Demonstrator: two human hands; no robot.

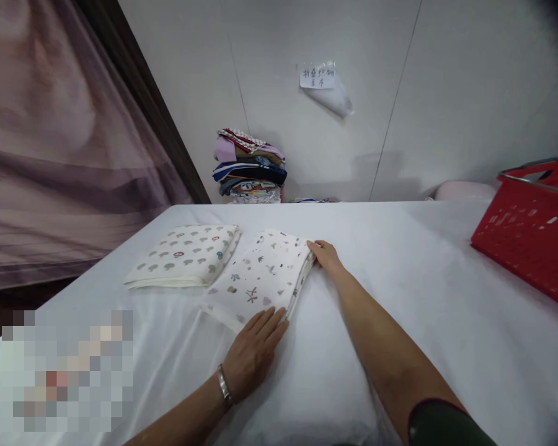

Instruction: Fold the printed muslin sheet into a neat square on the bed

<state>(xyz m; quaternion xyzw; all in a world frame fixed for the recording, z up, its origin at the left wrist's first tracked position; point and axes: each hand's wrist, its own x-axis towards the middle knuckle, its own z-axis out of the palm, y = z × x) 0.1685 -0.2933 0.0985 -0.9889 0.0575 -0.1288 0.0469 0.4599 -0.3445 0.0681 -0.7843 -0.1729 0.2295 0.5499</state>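
Note:
A folded white cloth point(265, 272) with small plant and starfish prints lies on the white-covered table. My left hand point(255, 347), a silver band at its wrist, rests flat on the cloth's near right corner with the fingers stretched out. At the far right corner, my right hand point(325, 255) closes its fingers on the folded edge; part of its grip is hidden. Just to the left lies a second folded cloth point(186, 255), white with grey mushroom-like prints and a few red and blue ones.
On the right of the table stands a red plastic basket point(530, 229). A stack of folded textiles point(250, 167) rises behind the far edge, by the wall. A paper sign point(317, 77) hangs above. Patterned curtains point(74, 142) hang at left. The lower left is pixelated.

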